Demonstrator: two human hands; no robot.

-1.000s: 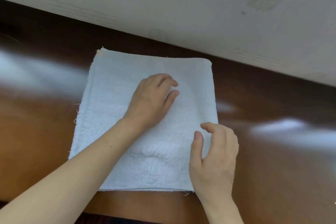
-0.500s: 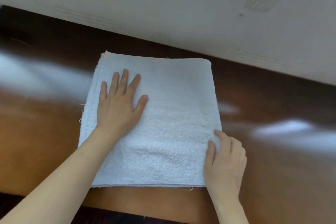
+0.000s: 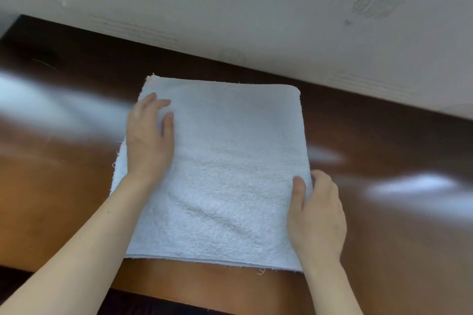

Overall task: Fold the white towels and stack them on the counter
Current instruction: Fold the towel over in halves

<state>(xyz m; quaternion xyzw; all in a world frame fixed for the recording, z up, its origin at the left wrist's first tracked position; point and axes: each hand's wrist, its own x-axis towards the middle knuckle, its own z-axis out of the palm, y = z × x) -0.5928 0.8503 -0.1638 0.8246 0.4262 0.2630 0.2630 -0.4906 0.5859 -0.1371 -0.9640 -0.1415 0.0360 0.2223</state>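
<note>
Pressing palm-down, your left hand [image 3: 149, 140] rests on the left margin of the white towel [image 3: 230, 174], fingers close together and a little bent. Your right hand [image 3: 317, 217] pinches the opposite margin, thumb on top and fingers [image 3: 323, 181] curled round the edge. The towel fills the whole gap between your hands, flat on the brown counter [image 3: 384, 225], folded to a near-square that runs slightly longer away from you than across. Neither hand is nearer, since each holds one side, so I judge the next fold turns on carrying the right-hand edge across to the left. Your right fingertips hide under the cloth, blur smears the left ones, and the layers at the near edge are hard to count. No stack shows; beyond your hands stands a pale wall [image 3: 256, 7].
</note>
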